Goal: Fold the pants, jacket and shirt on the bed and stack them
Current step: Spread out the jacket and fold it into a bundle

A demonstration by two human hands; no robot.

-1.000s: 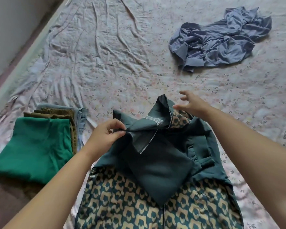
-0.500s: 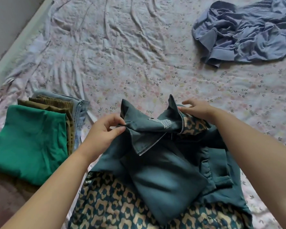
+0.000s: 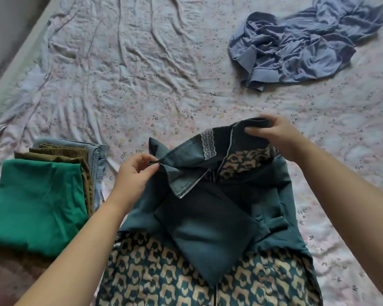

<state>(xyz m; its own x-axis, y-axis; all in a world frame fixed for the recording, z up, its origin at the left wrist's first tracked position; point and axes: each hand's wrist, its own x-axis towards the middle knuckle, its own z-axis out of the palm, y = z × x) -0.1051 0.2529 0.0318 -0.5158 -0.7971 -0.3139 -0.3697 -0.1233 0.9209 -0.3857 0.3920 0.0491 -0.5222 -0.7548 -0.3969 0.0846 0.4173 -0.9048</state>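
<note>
L hand (image 3: 134, 175) pinches the jacket (image 3: 208, 228) at the collar's zip end, thumb & fingers tight. R hand (image 3: 276, 138) curls over the collar's far corner, gripping it. Jacket's right in front on the bed (image 3: 142, 74), patterned lining showing, one flap crossed over. Looks like the jacket fold, approx midway. Next, prob: pull collar taut, square it, lay flat. Folded pants stack (image 3: 42, 195) sits L; blue shirt (image 3: 296, 47) crumpled far R, not yet folded.
</note>
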